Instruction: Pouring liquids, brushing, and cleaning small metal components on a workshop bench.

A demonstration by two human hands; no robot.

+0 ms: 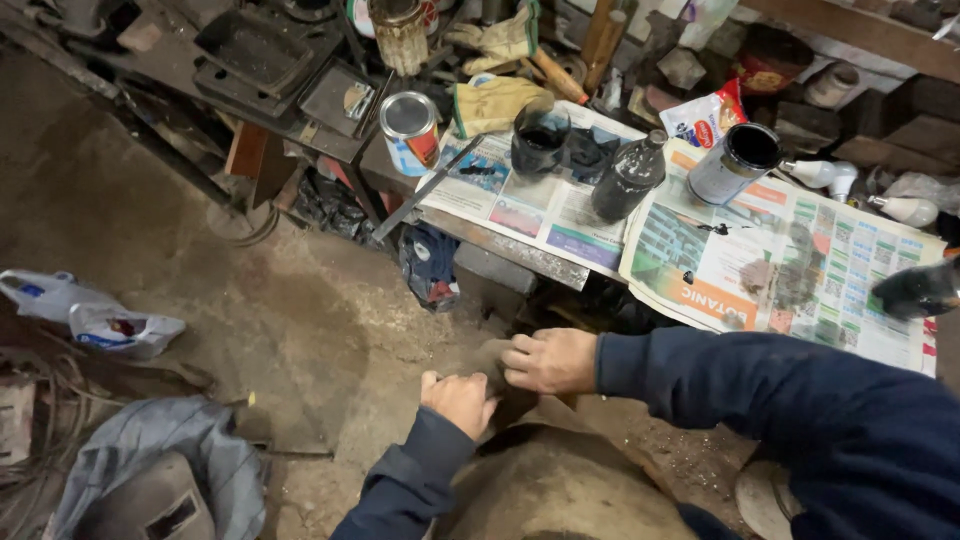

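Low in the head view, both my hands meet on a dark, dusty lump of cloth-like material (492, 358) held just above my knee. My left hand (458, 400) is curled into a fist on its near end. My right hand (548, 360) grips its far end from the right, fingers folded over it. Both arms wear dark blue sleeves. What the dark piece is exactly I cannot make out.
A workbench covered in newspaper (770, 260) carries an open black paint tin (735, 162), a dark bottle (628, 178), a dark glass jar (540, 138) and a closed tin (410, 130). Yellow gloves (492, 100) lie behind. Plastic bags (90, 315) and grey cloth (160, 470) lie on the dirt floor.
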